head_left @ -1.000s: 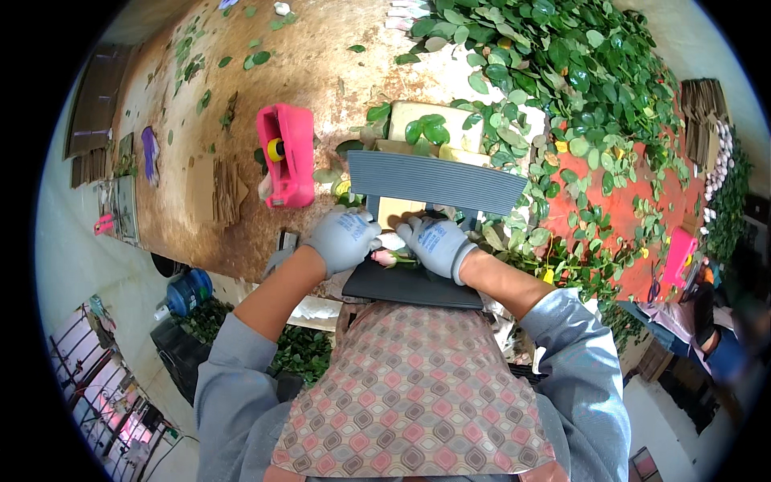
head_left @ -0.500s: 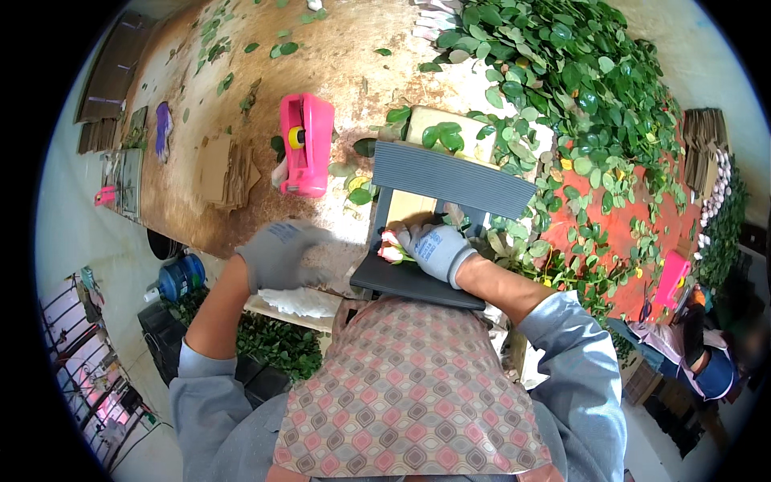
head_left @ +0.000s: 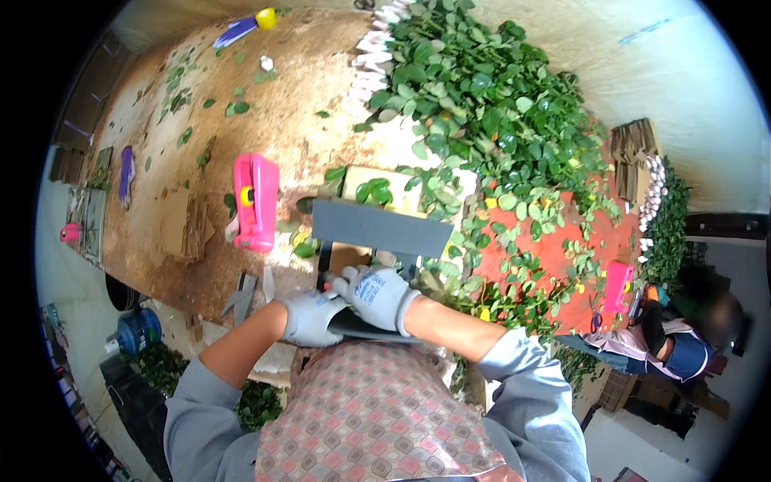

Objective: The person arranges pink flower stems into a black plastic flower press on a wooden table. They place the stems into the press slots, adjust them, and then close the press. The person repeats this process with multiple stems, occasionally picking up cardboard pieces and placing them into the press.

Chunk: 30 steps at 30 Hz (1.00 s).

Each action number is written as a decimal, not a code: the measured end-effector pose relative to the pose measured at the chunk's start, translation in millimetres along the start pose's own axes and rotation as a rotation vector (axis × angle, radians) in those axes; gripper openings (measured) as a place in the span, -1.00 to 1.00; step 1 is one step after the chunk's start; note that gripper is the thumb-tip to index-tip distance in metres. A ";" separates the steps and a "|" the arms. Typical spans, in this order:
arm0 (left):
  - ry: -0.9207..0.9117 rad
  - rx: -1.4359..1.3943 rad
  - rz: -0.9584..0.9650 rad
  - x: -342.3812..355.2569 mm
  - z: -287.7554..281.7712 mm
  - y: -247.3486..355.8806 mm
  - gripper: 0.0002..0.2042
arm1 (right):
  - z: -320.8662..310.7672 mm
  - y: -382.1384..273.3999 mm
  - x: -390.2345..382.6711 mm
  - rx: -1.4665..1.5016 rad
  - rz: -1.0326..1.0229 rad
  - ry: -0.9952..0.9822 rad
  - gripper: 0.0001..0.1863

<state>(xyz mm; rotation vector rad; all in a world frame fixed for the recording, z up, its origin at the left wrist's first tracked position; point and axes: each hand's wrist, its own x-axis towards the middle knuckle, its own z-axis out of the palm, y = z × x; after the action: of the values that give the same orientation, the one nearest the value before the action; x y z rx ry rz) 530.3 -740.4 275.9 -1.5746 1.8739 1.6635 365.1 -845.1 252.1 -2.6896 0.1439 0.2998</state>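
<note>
A dark grey stand (head_left: 381, 229) with a wide slanted upper panel stands at the table edge before me. Both my hands wear grey gloves and meet over its black lower board (head_left: 365, 328). My right hand (head_left: 377, 299) is closed, fingers curled, where a pink-and-white rose showed earlier; only a speck of red shows by its fingertips. Pressed up beside it is my left hand (head_left: 312, 317), whose fingers are mostly hidden. A tan cardboard piece (head_left: 349, 257) shows behind the hands, inside the stand. Left of them lies a grey angular metal piece (head_left: 239, 299).
A pink tape dispenser (head_left: 261, 205) stands left of the stand, near stacked cardboard sheets (head_left: 185, 229). Heaped leafy stems (head_left: 490, 96) fill the far right, with loose leaves over a red surface (head_left: 534, 253). Another person (head_left: 683, 345) is at the right, near scissors (head_left: 595, 321).
My left hand has moved right, from beside the stand to meet my right hand. The rose head has gone out of sight. My view has shifted, so the table sits lower and further left.
</note>
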 end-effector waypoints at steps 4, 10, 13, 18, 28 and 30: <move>0.111 0.111 0.002 2.6 29.7 -22.9 -0.28 | -117.0 39.9 13.1 0.111 0.023 0.503 -0.64; 0.054 0.068 0.001 1.2 10.8 -11.1 -0.24 | -117.6 282.4 57.7 0.032 0.581 0.614 -0.70; 0.048 0.029 0.009 0.4 11.9 -12.7 -0.22 | -107.8 332.5 72.4 0.040 0.707 0.533 -0.55; 0.040 0.059 -0.026 -2.7 4.3 -6.4 -0.21 | -135.7 358.5 112.4 0.070 0.580 0.818 -0.53; 0.117 0.048 0.042 0.6 9.3 -5.9 -0.21 | -147.5 368.8 127.3 -0.530 0.878 0.247 -0.69; 0.156 0.085 0.077 0.6 17.9 -14.1 -0.22 | -149.9 349.6 116.3 -0.624 0.794 0.219 -0.70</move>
<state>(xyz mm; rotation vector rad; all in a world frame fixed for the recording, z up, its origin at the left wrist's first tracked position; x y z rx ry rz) 532.3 -723.7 260.4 -1.6604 2.0770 1.5075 454.8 -1231.0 216.6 -3.1273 1.4029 0.3101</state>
